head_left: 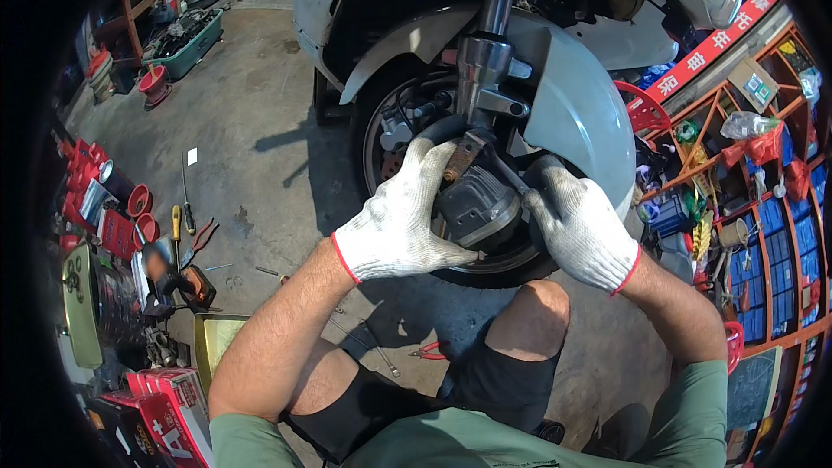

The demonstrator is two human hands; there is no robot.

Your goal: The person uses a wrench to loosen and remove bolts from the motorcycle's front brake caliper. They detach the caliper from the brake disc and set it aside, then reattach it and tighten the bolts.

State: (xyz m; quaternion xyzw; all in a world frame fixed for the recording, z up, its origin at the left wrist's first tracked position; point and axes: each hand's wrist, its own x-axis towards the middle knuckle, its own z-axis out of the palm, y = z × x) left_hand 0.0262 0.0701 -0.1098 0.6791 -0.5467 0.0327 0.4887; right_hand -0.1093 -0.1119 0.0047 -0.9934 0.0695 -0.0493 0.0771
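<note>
A grey finned metal housing (485, 211) sits in front of the wheel, below a shiny fork leg (482, 69). My left hand (400, 215), in a white knit glove with dark fingertips, spans it. The fingers reach behind a rusty bracket (465, 154) at the top, and the thumb lies along the housing's lower edge. My right hand (582, 224), gloved the same way, is closed around the lower end of a dark metal wrench (509, 170). The wrench's upper end meets the bracket; its jaw is hard to make out. The tyre (507, 273) shows below the housing.
A pale blue fender (585, 113) curves beside my right hand. Red-handled pliers (429, 351) and a long metal rod (377, 348) lie on the floor. At left are a screwdriver (176, 223), more pliers (204, 235) and red cups. Crowded orange shelves (771, 234) stand at right.
</note>
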